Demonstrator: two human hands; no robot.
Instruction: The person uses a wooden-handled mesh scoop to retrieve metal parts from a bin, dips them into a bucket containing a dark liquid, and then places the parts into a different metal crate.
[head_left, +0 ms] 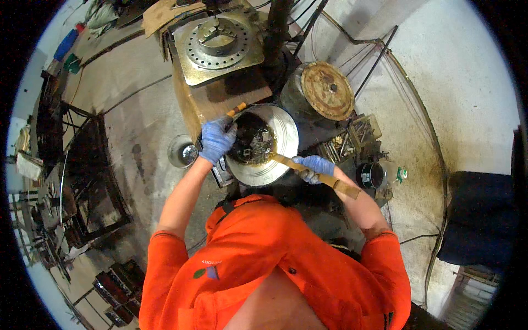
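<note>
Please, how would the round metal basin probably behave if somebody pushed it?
The metal basin looks stiff, with a smooth, wide rim, so it would probably keep its shape. The small pieces inside, apparently metal, may add weight and slide about. The dark, glossy contents look liquid, so a sudden push might make them slosh.

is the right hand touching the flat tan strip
Touching: the head view shows the gloved right hand gripping the flat tan strip, glove visible along both edges with no gap.
</note>
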